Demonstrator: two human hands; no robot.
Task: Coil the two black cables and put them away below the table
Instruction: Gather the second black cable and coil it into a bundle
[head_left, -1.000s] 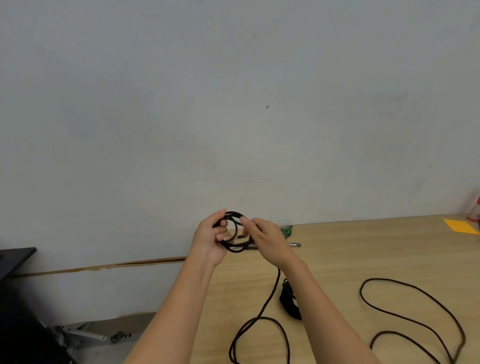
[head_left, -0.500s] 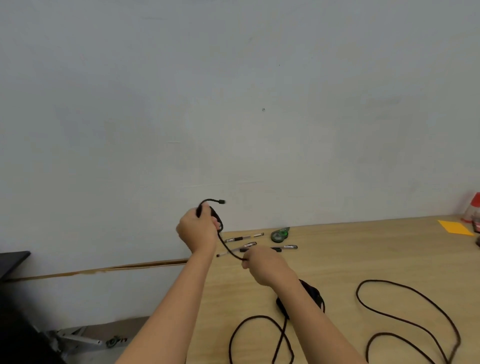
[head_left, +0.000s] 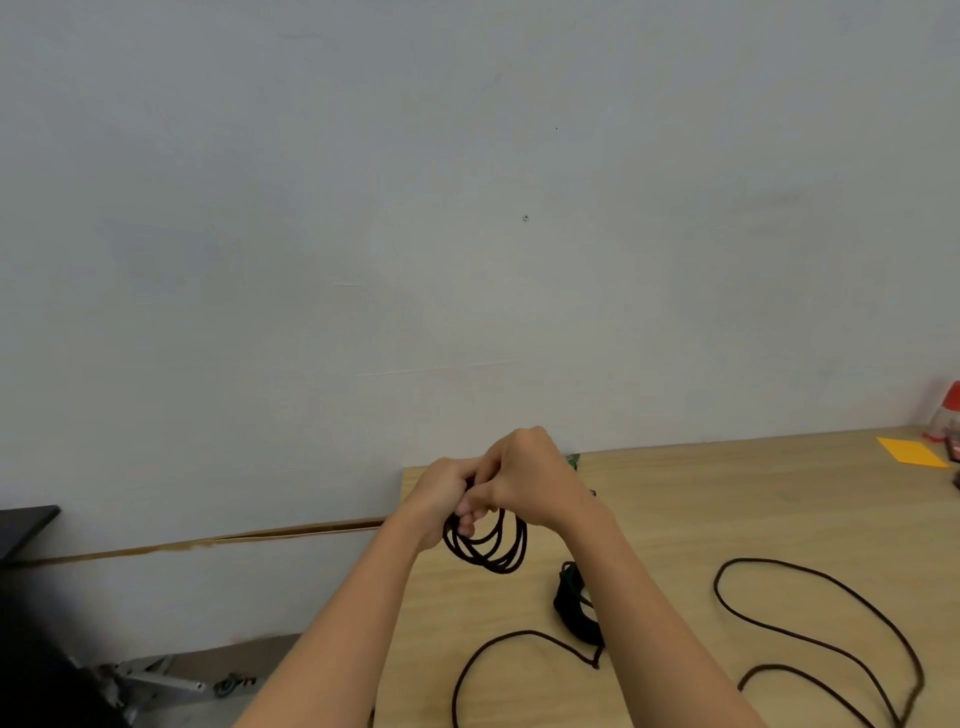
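Observation:
My left hand and my right hand meet above the table's far left corner, both closed on a black cable. Several loops of that cable, the coil, hang below my fingers. The slack of this black cable trails down onto the wooden table under my right forearm. More black cable lies in wide loose curves on the table at the right; whether it is a separate cable I cannot tell. A black bundle rests on the table beside my right forearm.
A green object peeks out behind my right hand. An orange paper and a red-topped container sit at the table's far right. A grey wall stands behind. Left of the table, a metal frame lies on the floor.
My right hand rose from the table back up to my left hand, adding a loop. The coil now hangs below both hands, and the slack on the table has shortened.

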